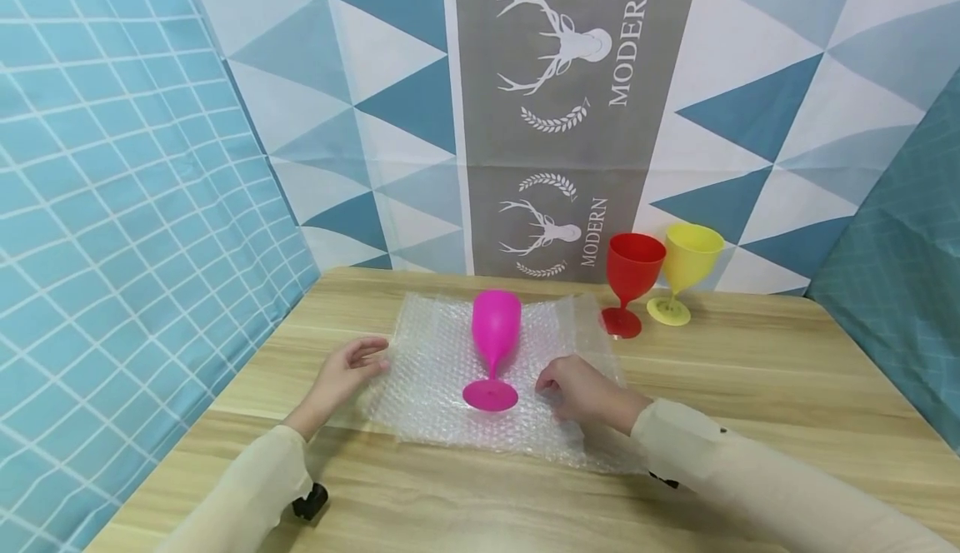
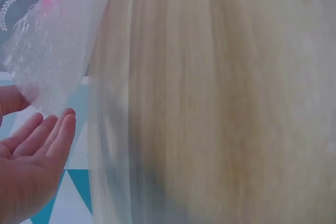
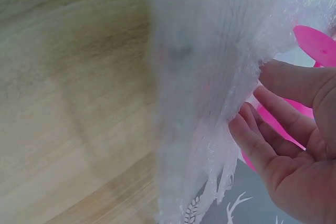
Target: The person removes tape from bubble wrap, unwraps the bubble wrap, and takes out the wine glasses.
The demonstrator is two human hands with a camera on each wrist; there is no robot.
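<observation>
A pink plastic goblet lies on its side on a sheet of clear bubble wrap, its round foot toward me. At the wrap's left edge is my left hand. The left wrist view has the thumb right at the corner of the bubble wrap, with the fingers spread below it. My right hand is over the wrap's right part, beside the goblet's foot. In the right wrist view, its loosely bent fingertips meet the bubble wrap, thumb and fingers apart.
A red goblet and a yellow goblet stand upright at the back right of the wooden table. Behind the table hangs a patterned cloth; a blue checked cloth borders the left side.
</observation>
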